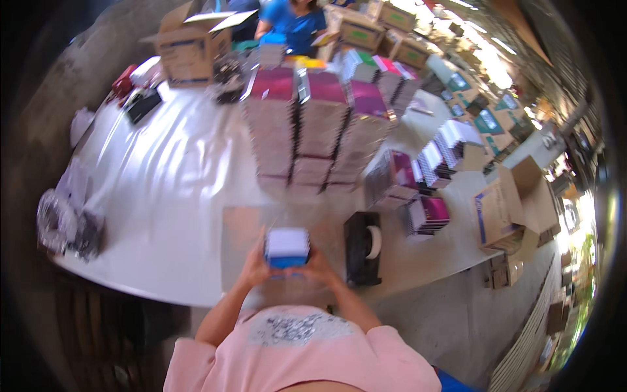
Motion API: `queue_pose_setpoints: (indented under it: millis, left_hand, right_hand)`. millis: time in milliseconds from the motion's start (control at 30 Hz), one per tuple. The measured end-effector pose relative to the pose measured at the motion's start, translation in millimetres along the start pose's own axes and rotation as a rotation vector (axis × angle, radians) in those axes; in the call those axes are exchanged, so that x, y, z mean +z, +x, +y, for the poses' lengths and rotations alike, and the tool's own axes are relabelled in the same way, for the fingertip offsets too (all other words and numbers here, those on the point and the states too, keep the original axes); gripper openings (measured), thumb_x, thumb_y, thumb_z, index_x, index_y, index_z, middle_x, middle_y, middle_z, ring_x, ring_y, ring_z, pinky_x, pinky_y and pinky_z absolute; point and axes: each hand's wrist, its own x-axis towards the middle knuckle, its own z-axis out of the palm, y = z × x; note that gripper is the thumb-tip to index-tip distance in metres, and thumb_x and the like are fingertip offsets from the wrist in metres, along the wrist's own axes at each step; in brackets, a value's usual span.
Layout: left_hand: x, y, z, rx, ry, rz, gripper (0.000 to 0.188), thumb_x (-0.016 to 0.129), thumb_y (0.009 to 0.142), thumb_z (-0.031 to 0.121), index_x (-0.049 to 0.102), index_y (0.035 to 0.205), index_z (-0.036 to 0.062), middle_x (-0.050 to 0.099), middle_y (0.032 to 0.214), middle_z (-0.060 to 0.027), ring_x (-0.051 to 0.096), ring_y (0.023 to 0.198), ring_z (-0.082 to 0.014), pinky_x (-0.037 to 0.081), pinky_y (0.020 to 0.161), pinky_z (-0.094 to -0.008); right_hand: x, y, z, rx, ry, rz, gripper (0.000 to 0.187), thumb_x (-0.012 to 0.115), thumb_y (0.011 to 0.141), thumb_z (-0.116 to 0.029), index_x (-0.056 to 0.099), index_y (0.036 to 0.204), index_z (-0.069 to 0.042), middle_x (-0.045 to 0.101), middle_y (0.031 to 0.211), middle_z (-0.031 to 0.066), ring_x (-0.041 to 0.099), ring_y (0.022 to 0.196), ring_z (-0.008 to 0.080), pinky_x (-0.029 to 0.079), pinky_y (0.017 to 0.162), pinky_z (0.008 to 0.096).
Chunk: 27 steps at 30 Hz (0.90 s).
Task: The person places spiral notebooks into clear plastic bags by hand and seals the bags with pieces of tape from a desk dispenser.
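Between my two hands is a small block-like stack of notebooks (288,243), white on top with blue along its near side. My left hand (257,266) closes on its left side, and my right hand (317,266) grips the right near corner. The stack is over a flat board or sheet (240,228) at the table's near edge; whether it touches that surface I cannot tell. Just right of my right hand stands a black tape dispenser (362,258) with a pale tape roll (373,242). Slight blur hides finger detail.
Tall stacks of purple-topped notebooks (271,130) rise mid-table. Shorter purple piles (428,215) and white-topped notebooks (457,136) stand to the right. An open carton (503,206) is at the right edge, another carton (186,59) far left. Plastic wrap (59,225) lies left. A person in blue (290,26) is opposite.
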Motion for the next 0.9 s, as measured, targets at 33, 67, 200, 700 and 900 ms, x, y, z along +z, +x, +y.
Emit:
queue_pose_setpoints:
  millis: [33,67,200,700,900]
  left_hand:
    - [3.2,9.0,-5.3,0.034,-0.086,-0.005,0.103,0.086,0.050,0.025,0.034,0.136,0.0050,0.058,0.113,-0.0151,0.057,0.105,-0.0271,0.042,0.093,-0.0375]
    - [2.8,13.6,-7.6,-0.072,-0.140,-0.039,0.101,0.086,0.049,0.028,0.036,0.134,0.0041,0.058,0.114,-0.0149,0.055,0.106,-0.0246,0.041,0.095,-0.0366]
    - [-12.8,19.1,37.2,-0.374,-0.259,-0.092,0.093,0.086,0.057,0.027,0.037,0.131,0.0001,0.052,0.123,-0.0171,0.051,0.111,-0.0261,0.043,0.092,-0.0364]
    - [1.9,-37.4,-31.6,-0.239,0.941,0.280,0.074,0.043,0.089,0.051,0.022,0.143,0.0049,0.013,0.150,-0.0193,0.008,0.140,-0.0328,0.008,0.109,-0.0540]
    - [-3.2,-36.9,-29.7,-0.297,0.942,0.254,0.074,0.047,0.087,0.052,0.027,0.142,0.0066,0.016,0.150,-0.0156,0.008,0.140,-0.0334,0.009,0.107,-0.0584]
  right_hand:
    - [-6.3,5.5,-3.8,0.029,0.002,0.032,0.078,0.084,0.062,-0.018,0.043,0.126,0.000,0.056,0.118,0.0109,0.055,0.106,0.0207,0.044,0.093,0.0353]
    - [-6.4,8.9,-18.8,0.065,0.100,0.040,0.075,0.083,0.063,-0.018,0.045,0.124,0.001,0.058,0.114,0.0112,0.056,0.104,0.0210,0.045,0.091,0.0345]
    - [3.3,25.8,-31.8,0.290,0.417,0.065,0.065,0.078,0.066,-0.017,0.047,0.120,0.002,0.060,0.107,0.0126,0.060,0.097,0.0222,0.049,0.085,0.0338]
    - [-5.2,42.3,3.1,0.533,0.419,0.030,0.056,0.078,0.066,-0.018,0.053,0.112,0.003,0.062,0.102,0.0157,0.064,0.089,0.0245,0.053,0.079,0.0369]
    - [-1.0,41.4,-5.5,0.537,0.424,0.032,0.055,0.078,0.067,-0.016,0.053,0.112,0.004,0.063,0.101,0.0148,0.064,0.087,0.0241,0.053,0.079,0.0362]
